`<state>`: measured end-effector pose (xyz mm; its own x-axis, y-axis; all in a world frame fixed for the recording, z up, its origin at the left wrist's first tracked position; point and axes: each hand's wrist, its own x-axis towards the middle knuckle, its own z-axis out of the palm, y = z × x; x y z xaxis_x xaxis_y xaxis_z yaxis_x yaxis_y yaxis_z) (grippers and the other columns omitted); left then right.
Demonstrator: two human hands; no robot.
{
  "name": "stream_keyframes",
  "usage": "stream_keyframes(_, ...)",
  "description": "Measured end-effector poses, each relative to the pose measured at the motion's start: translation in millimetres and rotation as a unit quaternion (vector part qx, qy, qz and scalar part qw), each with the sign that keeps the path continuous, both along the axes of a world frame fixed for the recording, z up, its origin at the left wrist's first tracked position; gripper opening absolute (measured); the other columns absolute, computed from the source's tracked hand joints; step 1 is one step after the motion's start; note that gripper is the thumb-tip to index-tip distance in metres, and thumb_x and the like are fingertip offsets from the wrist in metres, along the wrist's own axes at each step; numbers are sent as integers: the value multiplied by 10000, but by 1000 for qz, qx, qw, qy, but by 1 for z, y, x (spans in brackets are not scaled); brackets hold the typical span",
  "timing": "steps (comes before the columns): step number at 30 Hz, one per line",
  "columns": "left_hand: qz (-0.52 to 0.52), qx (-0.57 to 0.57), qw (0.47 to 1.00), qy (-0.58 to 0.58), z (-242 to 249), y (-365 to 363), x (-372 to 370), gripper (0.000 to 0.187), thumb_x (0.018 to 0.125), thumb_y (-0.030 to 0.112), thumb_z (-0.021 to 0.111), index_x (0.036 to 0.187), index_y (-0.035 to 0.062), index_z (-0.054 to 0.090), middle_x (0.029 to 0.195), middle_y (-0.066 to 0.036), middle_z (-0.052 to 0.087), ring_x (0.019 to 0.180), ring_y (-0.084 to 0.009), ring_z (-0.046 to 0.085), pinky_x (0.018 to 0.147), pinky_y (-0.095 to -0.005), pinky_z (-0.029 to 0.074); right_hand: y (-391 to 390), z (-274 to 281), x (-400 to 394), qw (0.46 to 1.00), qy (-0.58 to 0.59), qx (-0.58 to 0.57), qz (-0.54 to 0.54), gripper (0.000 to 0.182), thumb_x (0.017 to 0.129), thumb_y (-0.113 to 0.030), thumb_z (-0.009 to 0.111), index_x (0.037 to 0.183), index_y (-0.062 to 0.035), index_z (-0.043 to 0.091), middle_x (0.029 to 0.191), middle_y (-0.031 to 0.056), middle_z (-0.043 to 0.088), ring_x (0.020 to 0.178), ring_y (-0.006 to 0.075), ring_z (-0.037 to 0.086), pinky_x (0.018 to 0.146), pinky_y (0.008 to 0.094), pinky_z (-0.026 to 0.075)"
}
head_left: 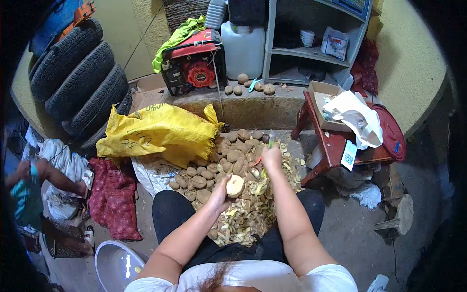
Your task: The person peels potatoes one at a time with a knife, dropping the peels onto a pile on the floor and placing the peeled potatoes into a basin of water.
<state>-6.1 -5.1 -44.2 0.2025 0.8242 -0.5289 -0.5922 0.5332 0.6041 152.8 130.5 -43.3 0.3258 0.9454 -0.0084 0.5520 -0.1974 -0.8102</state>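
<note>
A peeled, pale potato [235, 186] rests in my left hand [220, 193], whose fingers wrap round its left side. To the right and farther forward, my right hand [272, 158] is closed on a small tool with a green part [271, 143] showing above the fist. Beneath and between both hands lies a heap of peelings [248, 214]. Unpeeled brown potatoes [233, 155] are piled just beyond the hands, and a yellow sack [160, 131] lies at their left.
A whitish basin [116, 265] stands at the lower left, near a red net sack [113, 199]. Another person's arm and leg [61, 177] show at the far left. A red table [328, 141] holds a box and phone; a concrete ledge [262, 109] crosses ahead.
</note>
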Motion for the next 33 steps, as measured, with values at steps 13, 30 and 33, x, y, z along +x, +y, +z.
stream_keyframes(13,57,-56,993,85,19,-1,23,421,870,469,339,975,91,488,803,-81,571,654,-221,565,469,-371,465,-47,52,-41,991,-42,38,124,305,789,-244,525,854,54,517,741,245,576,715,379,574,670,419,452)
stream_keyframes(30,142,-92,984,-57,2,10,8,381,855,421,413,1056,107,488,1031,-83,538,945,-231,502,807,-431,402,-38,36,-30,994,39,-14,105,321,763,-268,547,842,43,541,796,257,578,789,379,567,715,416,438)
stream_keyframes(33,153,-92,982,-55,-4,13,10,358,866,388,406,1048,88,479,1009,-92,541,909,-229,519,785,-420,422,-50,51,-35,995,-15,25,98,316,776,-270,534,827,42,532,779,255,576,770,388,567,687,436,441)
